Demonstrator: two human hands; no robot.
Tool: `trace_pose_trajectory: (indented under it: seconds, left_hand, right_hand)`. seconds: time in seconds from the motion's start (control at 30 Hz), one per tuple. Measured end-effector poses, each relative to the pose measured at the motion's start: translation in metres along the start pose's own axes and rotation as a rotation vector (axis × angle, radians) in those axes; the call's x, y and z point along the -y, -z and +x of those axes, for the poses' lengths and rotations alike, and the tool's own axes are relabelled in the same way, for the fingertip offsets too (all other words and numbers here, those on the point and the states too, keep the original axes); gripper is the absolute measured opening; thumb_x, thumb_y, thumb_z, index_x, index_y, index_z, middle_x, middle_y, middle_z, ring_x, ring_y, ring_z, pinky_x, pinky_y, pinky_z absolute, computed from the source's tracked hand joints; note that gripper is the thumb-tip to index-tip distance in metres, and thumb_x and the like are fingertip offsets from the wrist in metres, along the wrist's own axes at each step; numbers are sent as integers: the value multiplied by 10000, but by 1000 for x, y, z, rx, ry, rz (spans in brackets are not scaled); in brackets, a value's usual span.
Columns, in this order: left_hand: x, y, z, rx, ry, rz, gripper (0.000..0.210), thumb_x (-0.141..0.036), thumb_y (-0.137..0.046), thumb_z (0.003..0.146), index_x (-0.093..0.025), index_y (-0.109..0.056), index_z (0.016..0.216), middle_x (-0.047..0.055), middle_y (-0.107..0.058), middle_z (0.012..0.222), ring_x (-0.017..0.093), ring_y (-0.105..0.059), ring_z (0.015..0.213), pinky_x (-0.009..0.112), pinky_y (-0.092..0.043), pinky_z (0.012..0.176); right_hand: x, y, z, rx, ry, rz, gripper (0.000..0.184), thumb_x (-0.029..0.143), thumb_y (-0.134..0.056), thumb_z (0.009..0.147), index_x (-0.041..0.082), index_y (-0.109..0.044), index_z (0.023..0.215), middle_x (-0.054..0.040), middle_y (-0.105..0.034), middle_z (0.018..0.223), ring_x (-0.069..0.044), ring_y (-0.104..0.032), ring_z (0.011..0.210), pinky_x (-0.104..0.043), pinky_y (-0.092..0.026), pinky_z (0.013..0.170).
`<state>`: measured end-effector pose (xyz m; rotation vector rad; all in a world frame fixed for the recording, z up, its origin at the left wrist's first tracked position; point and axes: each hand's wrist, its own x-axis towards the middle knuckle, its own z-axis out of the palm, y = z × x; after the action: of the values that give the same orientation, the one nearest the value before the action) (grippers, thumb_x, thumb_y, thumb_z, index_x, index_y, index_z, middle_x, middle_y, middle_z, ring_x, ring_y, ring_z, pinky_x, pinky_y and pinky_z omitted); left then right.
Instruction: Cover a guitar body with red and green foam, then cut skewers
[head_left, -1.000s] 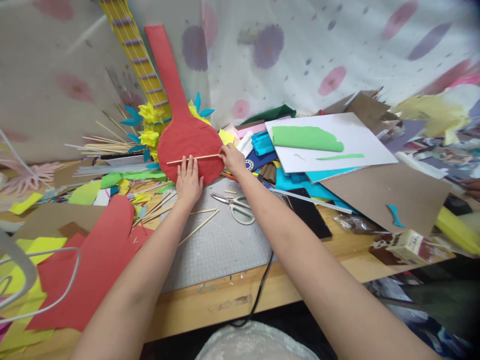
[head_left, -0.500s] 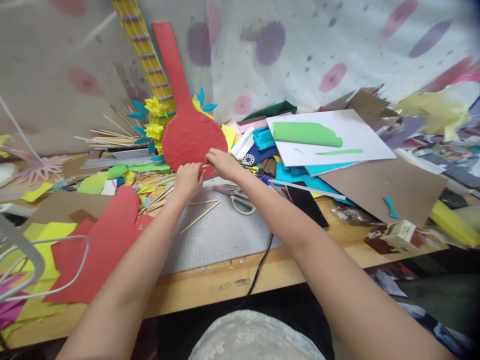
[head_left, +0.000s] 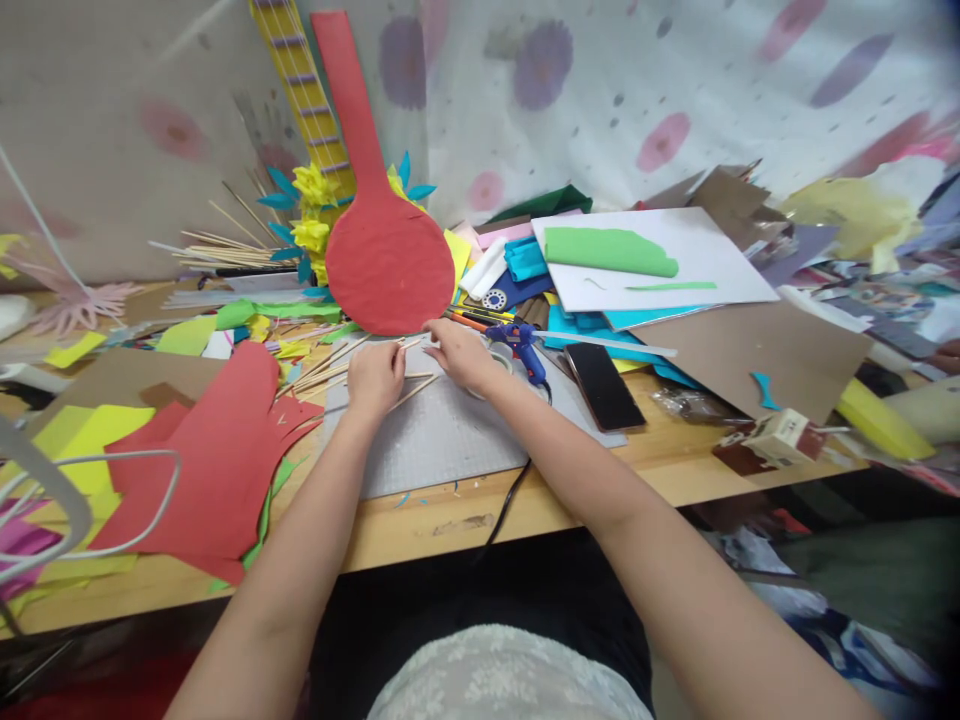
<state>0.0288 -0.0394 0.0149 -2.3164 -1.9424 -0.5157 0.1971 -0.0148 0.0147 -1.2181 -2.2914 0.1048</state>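
Note:
My left hand (head_left: pixel 375 375) is closed over the grey cutting mat (head_left: pixel 450 440), and the pale tip of a thin wooden stick (head_left: pixel 411 344) pokes out of its fingers. A short gap to the right, my right hand (head_left: pixel 457 355) has its fingers pinched together; what lies in them is too small to make out. More thin wooden sticks (head_left: pixel 319 378) lie beside and under my left hand. Just behind the hands a red guitar-like cutout (head_left: pixel 391 265) leans upright. Scissors (head_left: pixel 501 358) are partly hidden by my right hand, close to a blue glue gun (head_left: pixel 521 345).
A phone (head_left: pixel 604 385) lies right of the mat. Beyond it are a white board (head_left: pixel 720 255) with a green roll (head_left: pixel 607 250) and brown cardboard (head_left: pixel 757 350). Red paper (head_left: pixel 217 465) covers the left side. A black cord (head_left: pixel 514 500) hangs over the table's front edge.
My hands have moved slightly apart; the stick spanned both before, and a gap now separates them. The view has shifted, and the glue gun and phone show more fully.

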Motion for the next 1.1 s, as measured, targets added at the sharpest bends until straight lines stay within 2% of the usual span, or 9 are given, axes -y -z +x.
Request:
trace_pose_trajectory:
  seconds: [0.03,0.17,0.27,0.37,0.57,0.7,0.83,0.93,1.1]
  left_hand:
    - [1,-3,-4,-9,25,9,349,-319,-333,899,-181,-651,861,113,-686,878,246,-601,858,337,-354,726]
    - [4,-12,-13,-44,92,36,330,-300,-336,893,-179,-643,888,124,-681,888,259,-591,878,359,-361,760]
    - [2,-13,-15,-51,95,25,320,-290,-340,889,-181,-641,888,126,-678,882,259,-587,897,361,-368,781]
    - [0,-8,-16,-23,120,-12,315,-304,-342,892,-193,-636,871,119,-679,891,250,-590,886,337,-376,731]
    - [5,5,-19,31,251,-59,306,-350,-346,901,-221,-623,898,95,-682,908,238,-600,804,299,-326,593]
    - [4,7,-18,-13,292,-93,298,-343,-344,904,-222,-616,907,86,-681,881,227,-597,771,290,-300,576]
    - [3,9,-18,-49,344,-152,294,-345,-339,911,-224,-608,907,75,-673,855,216,-590,751,284,-293,572]
    - [4,11,-18,-87,319,-198,285,-335,-334,919,-224,-597,917,63,-664,860,208,-590,773,281,-304,587]
    - [-3,10,-22,-138,267,-246,269,-341,-353,919,-220,-593,922,38,-656,839,185,-585,773,269,-302,593]
  right_hand:
    - [-2,2,-9,9,-62,-24,254,112,-444,874,146,-527,1112,-99,-613,1050,-195,-547,954,-302,-398,819]
    - [-14,9,-44,133,-297,-236,223,113,-431,845,135,-587,1003,-139,-623,994,-251,-554,924,-333,-405,750]
    - [-18,9,-59,141,-309,-286,204,195,-475,844,132,-596,998,-155,-602,1014,-274,-525,965,-341,-406,755]
    - [-16,7,-63,129,-296,-324,233,248,-522,831,128,-594,1017,-159,-586,1029,-282,-509,982,-364,-401,802]
    - [-11,5,-64,196,-441,-383,314,313,-547,847,62,-608,1025,-234,-585,1023,-338,-534,995,-423,-407,817]
    - [-17,8,-64,183,-443,-251,245,295,-537,856,95,-614,975,-212,-601,1009,-313,-568,977,-397,-420,805]
    - [-27,9,-58,31,-480,141,180,264,-467,872,169,-542,1005,-105,-625,1004,-207,-599,911,-316,-439,769]
    - [-25,6,-52,-67,-481,376,201,326,-505,827,202,-473,982,-38,-618,924,-165,-592,815,-278,-439,695]
    - [-4,-4,-48,57,-459,356,404,454,-669,650,216,-453,895,0,-561,810,-158,-530,695,-258,-385,585]
